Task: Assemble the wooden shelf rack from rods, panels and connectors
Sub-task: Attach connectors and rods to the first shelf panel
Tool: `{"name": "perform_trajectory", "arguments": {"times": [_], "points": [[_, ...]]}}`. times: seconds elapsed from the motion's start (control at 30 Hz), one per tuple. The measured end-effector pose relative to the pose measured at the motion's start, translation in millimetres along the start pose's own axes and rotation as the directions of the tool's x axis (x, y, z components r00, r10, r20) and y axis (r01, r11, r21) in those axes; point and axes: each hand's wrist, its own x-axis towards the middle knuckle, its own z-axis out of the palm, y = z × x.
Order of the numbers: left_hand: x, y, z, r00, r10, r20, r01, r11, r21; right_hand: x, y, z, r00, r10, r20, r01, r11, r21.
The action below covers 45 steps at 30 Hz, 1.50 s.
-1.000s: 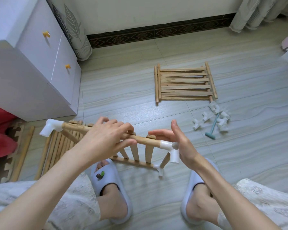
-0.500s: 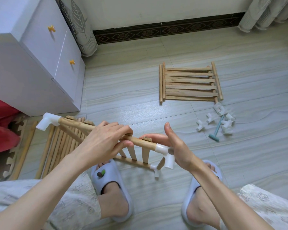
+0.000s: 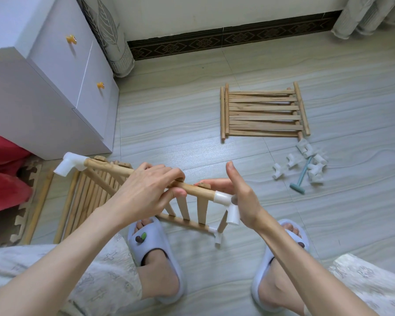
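Note:
A slatted wooden panel (image 3: pixel 193 207) stands on edge between my feet. My left hand (image 3: pixel 146 188) grips its top rod (image 3: pixel 198 191) near the middle. A white connector (image 3: pixel 225 199) caps the rod's right end, and my right hand (image 3: pixel 240 192) presses flat against it with straight fingers. Another white connector (image 3: pixel 67 164) sits on the rod's left end, and a third (image 3: pixel 217 236) is at the panel's lower right corner. More wooden rods (image 3: pixel 87 197) lie on the floor behind the panel.
A second slatted panel with rods (image 3: pixel 262 111) lies flat on the floor ahead. Several loose white connectors (image 3: pixel 306 160) and a small teal mallet (image 3: pixel 300 180) lie to its right. A white cabinet (image 3: pixel 46 83) stands at left, red cloth (image 3: pixel 2 176) beside it.
The view has shifted slightly, and the rod's right end has dropped a little. My right hand stays flat against the connector and my left keeps its grip.

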Motion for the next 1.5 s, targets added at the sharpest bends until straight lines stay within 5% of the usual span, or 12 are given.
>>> {"name": "perform_trajectory", "arguments": {"times": [0.23,0.33,0.5,0.77,0.9,1.1,1.5], "points": [[35.0,2.0,23.0,0.990,-0.084,-0.114,0.088,0.996,0.030,16.8,11.2,-20.9,0.935,-0.071,-0.346,0.179,0.939,0.292],[44.3,0.6,31.8,0.971,-0.159,-0.177,0.160,0.987,-0.010,8.1,46.9,-20.6,0.890,-0.064,-0.452,0.159,0.972,0.175],[67.6,1.5,32.5,0.953,-0.250,-0.170,0.246,0.968,-0.047,9.8,72.8,-28.3,0.914,-0.080,-0.397,-0.005,0.978,-0.209],[85.6,-16.8,31.2,0.930,-0.284,-0.234,0.259,0.956,-0.135,53.4,31.9,-30.9,0.813,-0.178,-0.554,0.060,0.973,-0.225],[71.3,-37.9,30.8,0.869,-0.461,-0.177,0.403,0.869,-0.285,73.5,12.1,-37.9,0.803,-0.202,-0.560,0.055,0.962,-0.267],[30.1,-58.0,60.7,0.671,-0.735,0.102,0.707,0.592,-0.387,91.3,-0.5,-69.1,0.787,-0.268,-0.556,0.061,0.930,-0.362],[22.9,-84.8,142.6,0.563,-0.711,0.421,0.826,0.472,-0.308,143.2,52.1,-163.2,0.726,-0.035,-0.687,-0.283,0.895,-0.344]]}}
